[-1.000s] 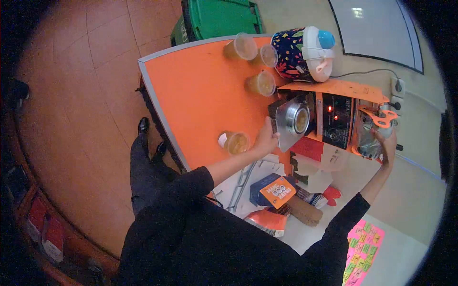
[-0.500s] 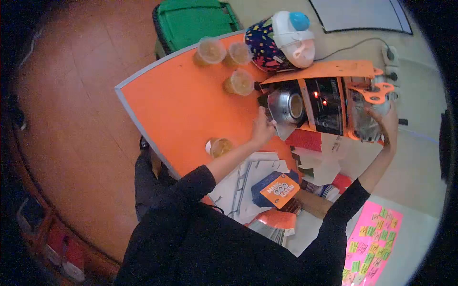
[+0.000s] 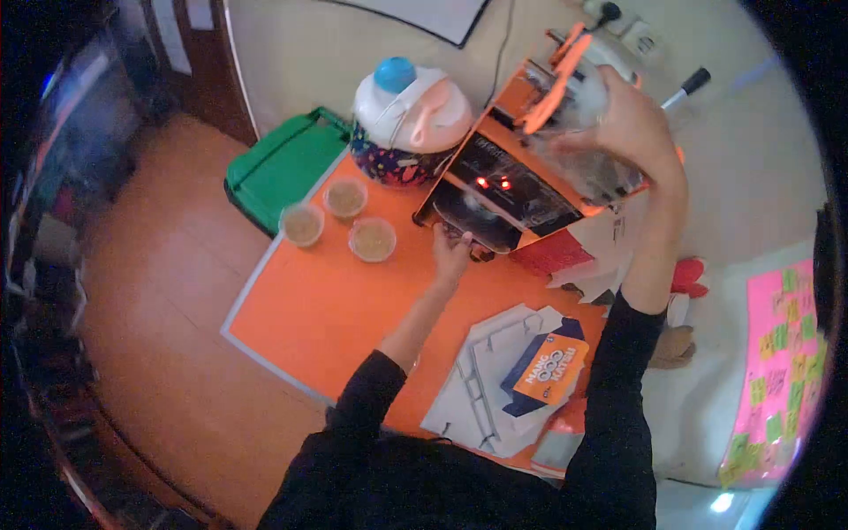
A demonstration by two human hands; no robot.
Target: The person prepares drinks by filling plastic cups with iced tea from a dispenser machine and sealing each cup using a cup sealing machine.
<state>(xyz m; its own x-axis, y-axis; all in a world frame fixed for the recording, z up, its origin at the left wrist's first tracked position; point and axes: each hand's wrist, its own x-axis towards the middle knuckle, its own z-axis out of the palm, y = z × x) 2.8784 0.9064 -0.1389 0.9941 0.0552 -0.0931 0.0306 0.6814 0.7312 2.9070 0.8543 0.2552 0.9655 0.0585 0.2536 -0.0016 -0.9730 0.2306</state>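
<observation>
An orange and black cup sealing machine (image 3: 526,196) with two red lights stands at the table's far edge. At its lower opening, my left hand (image 3: 452,252) has its fingers curled on the front of the sliding cup tray (image 3: 473,228). The tray's metal cup ring is hidden inside. Higher up, my right hand (image 3: 632,128) wraps round the clear film roll (image 3: 587,172) on the machine. Beside that roll sits an orange three-armed knob (image 3: 556,84). Three lidded plastic cups of brownish drink, a near one (image 3: 372,240) among them, stand left of the machine.
A patterned drink jug (image 3: 402,163) with a white lid stands left of the machine. A black-tipped lever (image 3: 685,88) sticks out to its right. Flattened paper boxes (image 3: 490,389) lie on the orange table (image 3: 327,327). A green bin (image 3: 283,163) stands beyond the table.
My left hand has pushed the cup tray into the machine, so its metal ring no longer shows. My right hand stays at the film roll. The view has turned.
</observation>
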